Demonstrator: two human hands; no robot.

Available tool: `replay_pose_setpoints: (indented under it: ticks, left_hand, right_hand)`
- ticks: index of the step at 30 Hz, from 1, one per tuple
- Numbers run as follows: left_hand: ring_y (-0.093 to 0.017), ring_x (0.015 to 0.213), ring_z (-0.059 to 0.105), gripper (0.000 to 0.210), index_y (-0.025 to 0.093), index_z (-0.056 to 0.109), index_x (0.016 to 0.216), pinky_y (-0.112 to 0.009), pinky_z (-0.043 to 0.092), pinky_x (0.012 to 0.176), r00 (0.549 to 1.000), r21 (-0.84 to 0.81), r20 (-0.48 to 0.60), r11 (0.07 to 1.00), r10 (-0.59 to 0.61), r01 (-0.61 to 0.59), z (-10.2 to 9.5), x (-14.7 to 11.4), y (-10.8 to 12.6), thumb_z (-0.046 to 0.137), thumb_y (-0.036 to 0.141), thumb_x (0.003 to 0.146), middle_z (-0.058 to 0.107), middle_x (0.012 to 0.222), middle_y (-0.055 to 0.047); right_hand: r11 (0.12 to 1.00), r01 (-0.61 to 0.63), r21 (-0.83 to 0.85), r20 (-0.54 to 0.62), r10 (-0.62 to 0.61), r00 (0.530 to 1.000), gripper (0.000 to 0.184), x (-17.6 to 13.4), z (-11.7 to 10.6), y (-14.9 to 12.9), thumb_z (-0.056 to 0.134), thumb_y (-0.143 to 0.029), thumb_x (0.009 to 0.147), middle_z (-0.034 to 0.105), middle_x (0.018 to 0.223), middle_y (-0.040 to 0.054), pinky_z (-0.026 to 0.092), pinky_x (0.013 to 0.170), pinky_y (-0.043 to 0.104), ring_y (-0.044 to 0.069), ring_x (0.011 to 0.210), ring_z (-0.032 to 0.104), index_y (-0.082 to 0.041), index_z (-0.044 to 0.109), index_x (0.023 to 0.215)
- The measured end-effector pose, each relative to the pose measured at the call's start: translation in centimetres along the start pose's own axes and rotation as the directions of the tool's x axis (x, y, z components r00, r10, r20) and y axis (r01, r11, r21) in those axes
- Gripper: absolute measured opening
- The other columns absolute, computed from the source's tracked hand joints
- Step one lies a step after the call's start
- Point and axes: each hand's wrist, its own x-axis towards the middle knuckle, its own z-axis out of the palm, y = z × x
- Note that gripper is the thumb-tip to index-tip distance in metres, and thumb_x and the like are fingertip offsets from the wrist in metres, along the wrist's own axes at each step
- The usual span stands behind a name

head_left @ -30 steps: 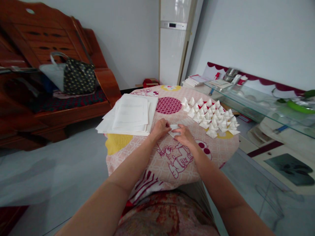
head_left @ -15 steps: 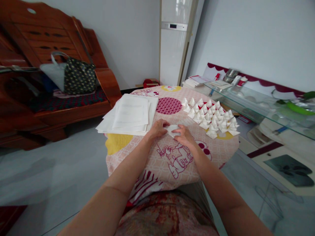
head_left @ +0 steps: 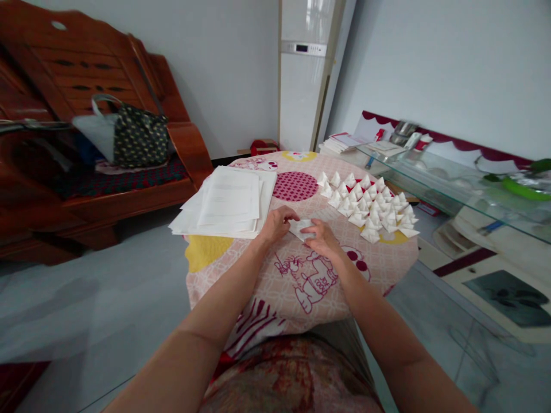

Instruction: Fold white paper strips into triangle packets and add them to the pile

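Note:
A small folded piece of white paper (head_left: pixel 297 230) lies on the patterned tablecloth (head_left: pixel 275 287) between my two hands. My left hand (head_left: pixel 278 222) is at its left edge, fingers bent and pinching at the paper; the exact fingertip contact is too small to make out. From the right, my right hand (head_left: pixel 322 237) grips the paper, its fingers closed on that side. Farther right stand several folded white paper boats (head_left: pixel 364 201), set close together in rows. A stack of white sheets (head_left: pixel 230 198) lies left of my hands.
A wooden bench (head_left: pixel 185 143) with a dark patterned bag (head_left: pixel 140 137) on it stands to the left. Along the right runs a glass-topped cabinet (head_left: pixel 465 189) holding cups and a green dish (head_left: pixel 523 188). A tall white air conditioner (head_left: pixel 301 97) rises behind the table.
My left hand has shifted slightly up, its fingers now less tightly over the paper's left edge, so more of the paper shows. My right hand stays nearly where it was.

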Motion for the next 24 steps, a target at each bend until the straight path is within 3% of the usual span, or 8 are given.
replay_pose_setpoints:
  ticks: [6,10,15,19,24]
  left_hand:
    - [-0.018,0.09,0.069,0.026,0.018,0.083,0.09,-0.03,0.054,0.093,0.983,0.066,0.181,0.998,0.006,-0.018,0.4,-0.5,0.6,0.062,0.007,0.08,0.077,0.095,-0.007]
    - [-0.019,0.091,0.07,0.025,0.019,0.084,0.091,-0.03,0.054,0.092,0.984,0.059,0.18,0.998,-0.003,-0.008,0.5,-0.4,0.0,0.063,0.009,0.082,0.078,0.095,-0.007]
    - [-0.019,0.092,0.071,0.028,0.019,0.084,0.091,-0.028,0.053,0.09,0.98,0.067,0.201,0.998,-0.005,-0.009,0.4,-0.2,-0.1,0.062,0.007,0.079,0.078,0.095,-0.006]
    - [-0.019,0.093,0.071,0.03,0.017,0.084,0.091,-0.028,0.053,0.09,0.977,0.081,0.213,0.997,-0.003,-0.015,0.4,-0.1,-0.1,0.06,0.004,0.078,0.078,0.097,-0.007]
    - [-0.018,0.092,0.071,0.027,0.016,0.083,0.091,-0.027,0.054,0.09,0.981,0.072,0.194,0.997,0.008,-0.022,0.5,-0.2,-0.3,0.061,0.005,0.079,0.079,0.097,-0.007]
  right_hand:
    - [0.999,0.031,-0.023,-0.026,-0.032,0.999,0.033,-0.3,0.2,0.4,0.072,-0.008,0.076,0.068,0.137,0.0118,0.044,0.114,0.043,0.029,0.124,0.064,-0.021,0.082,0.104]
    - [0.992,0.118,-0.047,-0.035,-0.119,0.992,0.029,-0.7,0.3,0.5,0.069,-0.007,0.079,0.064,0.141,0.0124,0.043,0.116,0.044,0.029,0.13,0.059,-0.019,0.082,0.102]
    - [0.95,0.287,-0.119,0.045,-0.284,0.958,0.041,-0.9,0.1,-0.1,0.061,-0.003,0.082,0.058,0.144,0.0128,0.046,0.112,0.044,0.029,0.13,0.057,-0.023,0.081,0.111]
    - [0.927,0.327,-0.181,0.103,-0.313,0.944,0.044,-1.1,-0.3,-0.8,0.057,-0.004,0.087,0.054,0.147,0.0132,0.045,0.113,0.045,0.029,0.128,0.057,-0.024,0.079,0.118]
    - [0.92,0.351,-0.173,0.104,-0.337,0.936,0.041,-1.0,-0.6,-0.8,0.057,-0.003,0.086,0.059,0.141,0.0137,0.047,0.112,0.044,0.029,0.126,0.06,-0.023,0.082,0.112]
